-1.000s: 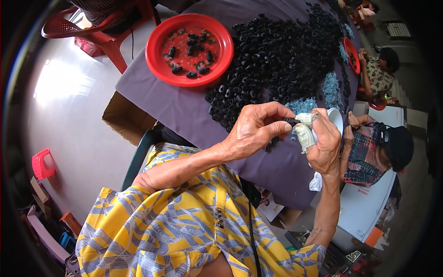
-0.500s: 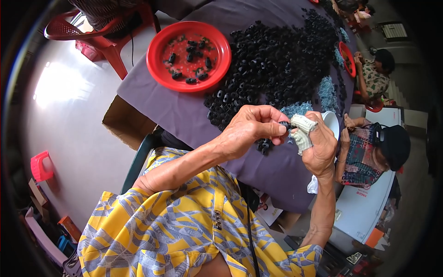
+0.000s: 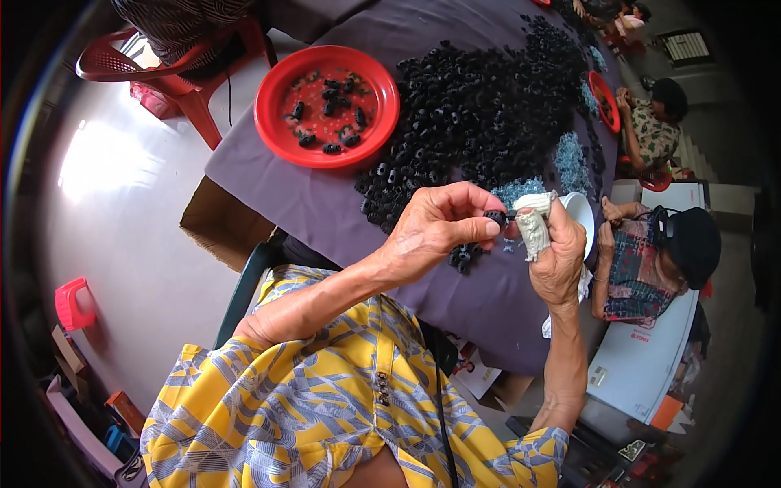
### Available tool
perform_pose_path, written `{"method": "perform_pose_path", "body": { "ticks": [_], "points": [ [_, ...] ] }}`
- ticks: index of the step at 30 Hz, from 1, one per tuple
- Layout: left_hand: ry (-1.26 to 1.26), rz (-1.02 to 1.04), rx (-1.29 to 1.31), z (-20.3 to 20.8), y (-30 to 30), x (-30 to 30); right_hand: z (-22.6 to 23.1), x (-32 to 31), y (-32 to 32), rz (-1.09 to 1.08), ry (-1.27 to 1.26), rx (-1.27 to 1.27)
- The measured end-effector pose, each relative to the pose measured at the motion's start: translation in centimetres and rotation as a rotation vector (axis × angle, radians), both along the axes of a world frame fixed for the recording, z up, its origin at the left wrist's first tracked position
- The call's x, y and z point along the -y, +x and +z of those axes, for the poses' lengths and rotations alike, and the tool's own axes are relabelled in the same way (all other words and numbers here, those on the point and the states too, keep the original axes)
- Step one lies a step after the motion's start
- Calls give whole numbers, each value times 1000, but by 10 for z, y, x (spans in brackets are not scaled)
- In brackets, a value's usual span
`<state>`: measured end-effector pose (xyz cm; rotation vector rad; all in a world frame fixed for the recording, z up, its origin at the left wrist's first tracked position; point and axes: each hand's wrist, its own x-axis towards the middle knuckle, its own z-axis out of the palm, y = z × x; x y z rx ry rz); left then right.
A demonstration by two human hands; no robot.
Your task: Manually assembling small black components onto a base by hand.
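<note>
Black, a small plastic part [image 3: 495, 218] is pinched in the left hand [image 3: 439, 232] and pressed against the cloth-wrapped fingers [image 3: 535, 232] of the closed right hand [image 3: 557, 252], apparently closer than a second ago, above the purple-covered table [image 3: 285, 195].

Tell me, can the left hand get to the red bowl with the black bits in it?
Probably yes. The left hand pinches a small black part, but only bare purple tablecloth lies between it and the red bowl, so nothing blocks it.
</note>
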<state>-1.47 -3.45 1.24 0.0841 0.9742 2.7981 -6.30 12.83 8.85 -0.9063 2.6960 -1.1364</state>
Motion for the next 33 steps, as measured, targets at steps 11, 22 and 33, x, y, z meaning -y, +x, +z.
{"method": "perform_pose_path", "body": {
  "ticks": [11,22,33],
  "points": [
    [-137,74,-36,0,2,-4,-4,4,3,-1,73,-88],
    [-358,134,-36,-4,-1,-1,-5,9,6,85,187,-322],
    [-283,107,-51,-7,0,-4,5,2,2,127,219,-245]
  ]
}}
